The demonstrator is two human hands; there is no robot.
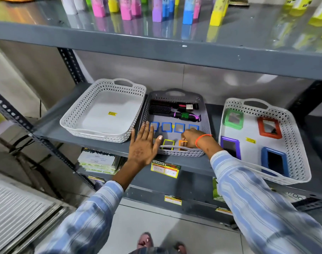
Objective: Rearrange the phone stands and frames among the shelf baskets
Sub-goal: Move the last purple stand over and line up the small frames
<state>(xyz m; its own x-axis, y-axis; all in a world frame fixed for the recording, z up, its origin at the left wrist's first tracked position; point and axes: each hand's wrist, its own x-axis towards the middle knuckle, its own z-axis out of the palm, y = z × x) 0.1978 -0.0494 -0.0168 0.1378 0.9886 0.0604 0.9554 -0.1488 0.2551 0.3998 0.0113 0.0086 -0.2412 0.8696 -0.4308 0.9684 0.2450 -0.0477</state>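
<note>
Grey metal shelving is filling the frame, three baskets sitting side by side on its middle shelf. At centre, the right hand is closing its grip on a small orange frame in the grey basket, likely to move it. The left hand is lying flat and open, holding nothing, steadying that basket's near left corner.

Grey shelf with three baskets
</note>
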